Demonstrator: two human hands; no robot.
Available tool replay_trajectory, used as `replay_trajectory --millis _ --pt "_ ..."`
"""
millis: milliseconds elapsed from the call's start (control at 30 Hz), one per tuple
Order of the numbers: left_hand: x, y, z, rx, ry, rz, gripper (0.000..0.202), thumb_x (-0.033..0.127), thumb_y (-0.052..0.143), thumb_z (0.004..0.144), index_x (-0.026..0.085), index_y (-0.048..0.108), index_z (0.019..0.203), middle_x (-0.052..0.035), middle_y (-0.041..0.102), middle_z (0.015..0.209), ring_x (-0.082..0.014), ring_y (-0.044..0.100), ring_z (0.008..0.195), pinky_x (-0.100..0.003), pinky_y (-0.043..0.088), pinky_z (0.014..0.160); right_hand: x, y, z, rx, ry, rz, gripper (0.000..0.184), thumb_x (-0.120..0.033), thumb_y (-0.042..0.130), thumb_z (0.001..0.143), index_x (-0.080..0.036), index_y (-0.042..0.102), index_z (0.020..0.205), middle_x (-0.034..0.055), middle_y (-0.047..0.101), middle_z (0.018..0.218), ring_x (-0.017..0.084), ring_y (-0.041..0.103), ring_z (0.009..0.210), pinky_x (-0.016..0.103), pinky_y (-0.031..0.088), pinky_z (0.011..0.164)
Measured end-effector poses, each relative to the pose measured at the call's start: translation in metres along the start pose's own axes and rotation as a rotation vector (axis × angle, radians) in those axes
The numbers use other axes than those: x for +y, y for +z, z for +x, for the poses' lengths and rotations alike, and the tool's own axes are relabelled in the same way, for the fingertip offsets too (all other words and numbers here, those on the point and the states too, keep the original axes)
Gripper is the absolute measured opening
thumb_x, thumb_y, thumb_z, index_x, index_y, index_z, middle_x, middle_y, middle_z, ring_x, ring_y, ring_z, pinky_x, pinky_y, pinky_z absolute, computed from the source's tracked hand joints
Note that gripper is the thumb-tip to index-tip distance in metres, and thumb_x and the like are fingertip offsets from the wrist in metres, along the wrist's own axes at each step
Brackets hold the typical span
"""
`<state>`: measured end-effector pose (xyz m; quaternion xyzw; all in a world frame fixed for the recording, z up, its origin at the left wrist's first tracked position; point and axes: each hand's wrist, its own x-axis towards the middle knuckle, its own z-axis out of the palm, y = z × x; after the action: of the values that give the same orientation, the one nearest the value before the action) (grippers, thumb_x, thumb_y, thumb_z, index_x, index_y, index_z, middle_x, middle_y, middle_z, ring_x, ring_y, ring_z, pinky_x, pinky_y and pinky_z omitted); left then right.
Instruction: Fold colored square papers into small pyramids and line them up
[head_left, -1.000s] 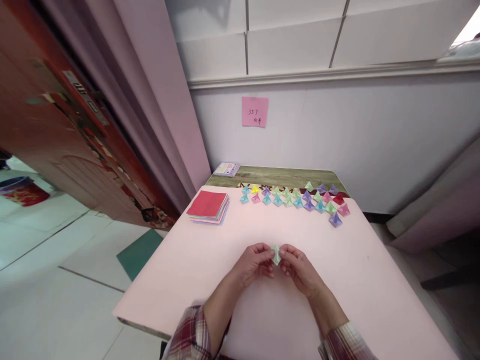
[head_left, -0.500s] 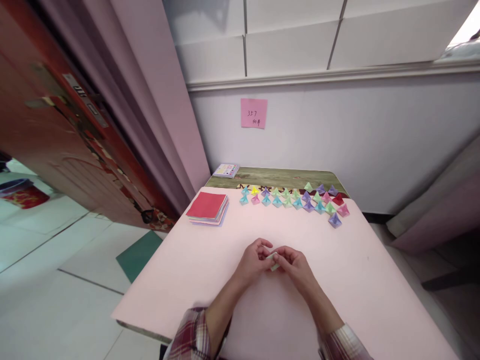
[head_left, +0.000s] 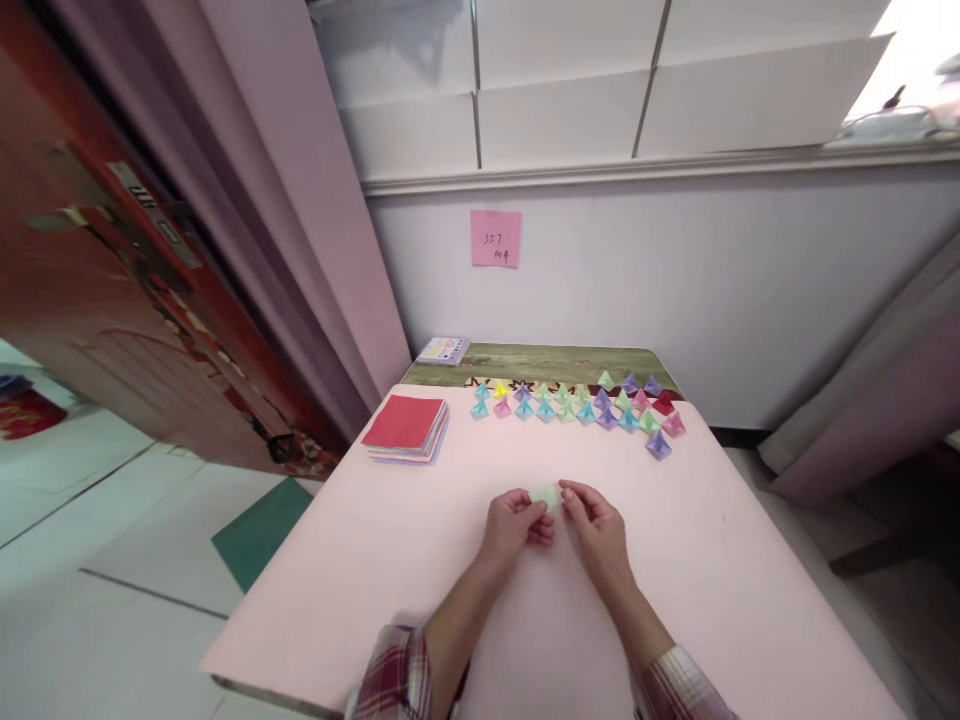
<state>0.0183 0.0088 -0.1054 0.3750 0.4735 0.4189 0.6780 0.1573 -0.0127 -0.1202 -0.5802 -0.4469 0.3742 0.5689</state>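
A small light green piece of folded paper (head_left: 543, 496) is held just above the pink-covered table (head_left: 442, 580). My left hand (head_left: 511, 525) pinches it between thumb and fingers, with the remaining fingers curled beneath. At the paper's right edge, the thumb and forefinger of my right hand (head_left: 598, 520) are closed together. Farther back, several small folded paper pieces in blue, green, purple, pink, yellow and red stand in rows; a purple folded piece (head_left: 658, 445) sits nearest on the right.
A stack of coloured paper sheets (head_left: 405, 423), red on top, lies at the left. Behind it is a small packet (head_left: 444, 350). The wall (head_left: 585, 270) bears a pink note (head_left: 496, 238). A green sheet (head_left: 261, 530) lies on the floor by the red door (head_left: 97, 290).
The green paper has turned and now shows a broader face. My left hand holds it from the left, while my right hand has shifted toward its right edge. The camera view has moved slightly.
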Motion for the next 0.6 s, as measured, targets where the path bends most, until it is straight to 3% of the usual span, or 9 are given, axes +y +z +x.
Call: replay_trajectory --millis 100,333,600 --pt "-0.0009 0.0001 0.0052 -0.011 0.004 -0.006 0.03 0.035 0.075 0.064 0.015 0.052 0.066 -0.0018 0.064 0.054 -0.0115 0.056 0.04 -0.023 0.048 0.04 0.0044 -0.0008 0.0031 -0.02 -0.119 -0.079 0.033 -0.045 0.06 0.082 -0.02 0.071 0.101 0.0088 0.068 0.101 0.022 0.062 0.086 0.031 0.051 0.074" --pt "-0.002 -0.0036 0.0061 -0.079 -0.007 0.057 0.026 0.034 0.072 0.066 0.014 0.056 0.07 -0.0012 0.063 0.054 -0.0106 0.055 0.039 -0.021 0.046 0.038 0.0112 0.0045 0.0008 -0.04 -0.195 -0.134 0.022 -0.035 0.065 0.08 -0.021 0.069 0.097 0.0044 0.063 0.086 0.016 0.058 0.067 0.028 0.049 0.063" --pt "0.0064 -0.0091 0.0045 -0.082 -0.087 0.027 0.019 0.027 0.07 0.065 0.012 0.061 0.073 -0.0035 0.065 0.058 -0.0133 0.059 0.043 -0.025 0.051 0.043 0.007 0.0075 -0.0026 -0.053 -0.376 -0.113 0.011 -0.025 0.063 0.081 -0.024 0.072 0.087 0.0064 0.062 0.094 0.021 0.06 0.089 0.033 0.05 0.078"
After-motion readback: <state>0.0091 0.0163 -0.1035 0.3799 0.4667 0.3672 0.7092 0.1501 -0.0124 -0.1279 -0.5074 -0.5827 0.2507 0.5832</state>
